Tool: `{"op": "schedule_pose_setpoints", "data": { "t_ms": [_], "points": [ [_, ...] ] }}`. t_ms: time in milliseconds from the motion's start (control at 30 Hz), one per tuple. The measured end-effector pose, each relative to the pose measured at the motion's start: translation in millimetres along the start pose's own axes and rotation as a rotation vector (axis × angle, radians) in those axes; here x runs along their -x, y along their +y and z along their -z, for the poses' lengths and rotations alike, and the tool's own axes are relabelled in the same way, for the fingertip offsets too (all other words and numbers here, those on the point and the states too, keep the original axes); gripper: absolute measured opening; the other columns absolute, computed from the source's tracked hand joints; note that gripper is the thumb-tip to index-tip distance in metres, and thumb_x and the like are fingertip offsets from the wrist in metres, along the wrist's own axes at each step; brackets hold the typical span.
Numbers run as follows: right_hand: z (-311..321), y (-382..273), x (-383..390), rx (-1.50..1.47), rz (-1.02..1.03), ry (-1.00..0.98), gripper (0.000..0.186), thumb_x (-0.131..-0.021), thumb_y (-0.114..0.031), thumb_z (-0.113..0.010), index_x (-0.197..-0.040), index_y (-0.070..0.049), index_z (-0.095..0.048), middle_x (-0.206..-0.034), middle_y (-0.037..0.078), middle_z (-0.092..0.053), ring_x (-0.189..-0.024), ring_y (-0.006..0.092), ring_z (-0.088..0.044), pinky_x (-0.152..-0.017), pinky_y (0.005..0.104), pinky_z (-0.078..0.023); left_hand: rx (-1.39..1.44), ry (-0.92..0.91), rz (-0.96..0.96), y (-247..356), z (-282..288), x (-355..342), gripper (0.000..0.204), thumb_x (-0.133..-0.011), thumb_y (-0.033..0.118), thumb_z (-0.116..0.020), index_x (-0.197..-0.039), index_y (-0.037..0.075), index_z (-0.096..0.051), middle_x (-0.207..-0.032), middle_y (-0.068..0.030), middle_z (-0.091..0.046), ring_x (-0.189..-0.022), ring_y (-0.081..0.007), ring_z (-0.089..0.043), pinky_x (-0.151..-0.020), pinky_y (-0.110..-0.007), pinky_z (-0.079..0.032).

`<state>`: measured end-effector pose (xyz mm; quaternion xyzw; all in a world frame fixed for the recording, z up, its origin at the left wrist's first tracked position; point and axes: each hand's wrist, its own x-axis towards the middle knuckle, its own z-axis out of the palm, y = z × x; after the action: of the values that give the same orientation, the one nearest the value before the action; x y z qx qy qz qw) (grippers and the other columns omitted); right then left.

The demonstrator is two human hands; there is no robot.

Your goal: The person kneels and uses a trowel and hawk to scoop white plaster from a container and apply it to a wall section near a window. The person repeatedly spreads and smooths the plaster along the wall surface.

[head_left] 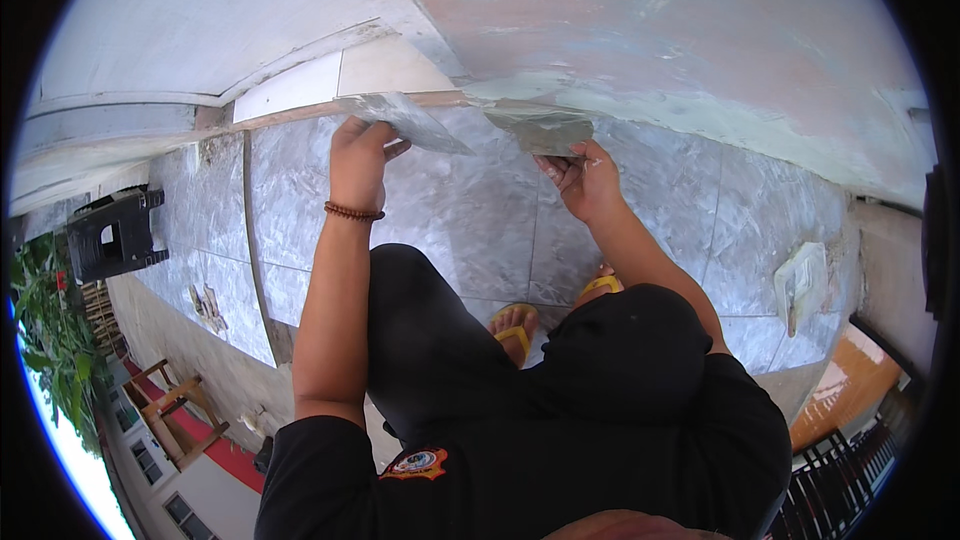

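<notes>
My left hand point(357, 163) grips a thin, flat, pale grey plate point(423, 128) streaked with residue, held at the foot of the wall. My right hand point(583, 178) grips a darker grey-green flat plate point(535, 122) against the bottom edge of the pale, patchy wall point(660, 30), its fingers whitened with powder. The two plates are apart, with a small gap between them. Below both hands are grey marbled floor tiles point(480, 200) smeared with white, and my feet in yellow sandals point(515, 330).
A black plastic stool point(110, 230) stands at the left. A pale flat object with a handle point(800, 285) lies on the tiles at the right. Further out are wooden furniture point(180, 410) and plants point(55, 330) at left, a wooden panel point(840, 390) and black slatted railing point(840, 480) at lower right.
</notes>
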<state>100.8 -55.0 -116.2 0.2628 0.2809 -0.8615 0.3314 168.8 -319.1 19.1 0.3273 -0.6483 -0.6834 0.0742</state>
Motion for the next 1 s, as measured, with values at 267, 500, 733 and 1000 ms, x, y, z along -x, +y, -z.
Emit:
{"op": "schedule_pose_setpoints", "data": {
  "t_ms": [267, 500, 733, 1000],
  "points": [
    [-12.4, -0.9, -12.9, -0.003, 0.085, 0.019, 0.042, -0.09, -0.01, -0.044, -0.127, 0.011, -0.044, -0.126, 0.025, -0.055, -0.116, 0.0399, -0.058, -0.099, 0.0465, -0.053, -0.008, 0.035, 0.001, 2.3, 16.4, 11.3, 0.023, -0.085, 0.0, -0.051, -0.105, 0.0, -0.062, -0.1, -0.0085, -0.065, -0.093, -0.0203, -0.064, -0.085, -0.041, -0.056],
    [-37.0, -51.6, -5.9, -0.095, 0.119, -0.1, 0.04, -0.092, -0.007, -0.042, -0.125, 0.015, -0.04, -0.127, 0.03, -0.052, -0.119, 0.0453, -0.055, -0.1, 0.0489, -0.053, -0.013, 0.027, 0.001, 4.8, 16.4, 16.6, 0.019, -0.085, 0.0, -0.051, -0.101, -0.001, -0.062, -0.097, -0.0089, -0.065, -0.092, -0.021, -0.065, -0.086, -0.041, -0.057],
    [-23.2, -82.8, 88.4, -0.147, 0.087, -0.242, 0.038, -0.094, -0.011, -0.045, -0.125, 0.011, -0.043, -0.133, 0.026, -0.051, -0.124, 0.0399, -0.052, -0.107, 0.0494, -0.045, -0.009, 0.026, 0.001, 4.3, 15.6, 16.8, 0.019, -0.085, 0.0, -0.051, -0.1, 0.0, -0.062, -0.097, -0.0087, -0.065, -0.092, -0.0211, -0.065, -0.086, -0.041, -0.056],
    [32.2, -14.2, 51.0, 0.098, -0.095, -0.043, 0.046, -0.091, -0.011, -0.047, -0.135, 0.004, -0.042, -0.133, 0.021, -0.053, -0.124, 0.0369, -0.051, -0.107, 0.0504, -0.043, -0.032, -0.027, 0.01, 1.5, 7.6, 8.1, 0.027, -0.084, 0.001, -0.05, -0.107, 0.0, -0.064, -0.1, -0.0089, -0.065, -0.095, -0.0206, -0.064, -0.087, -0.041, -0.056]
  ]
}}
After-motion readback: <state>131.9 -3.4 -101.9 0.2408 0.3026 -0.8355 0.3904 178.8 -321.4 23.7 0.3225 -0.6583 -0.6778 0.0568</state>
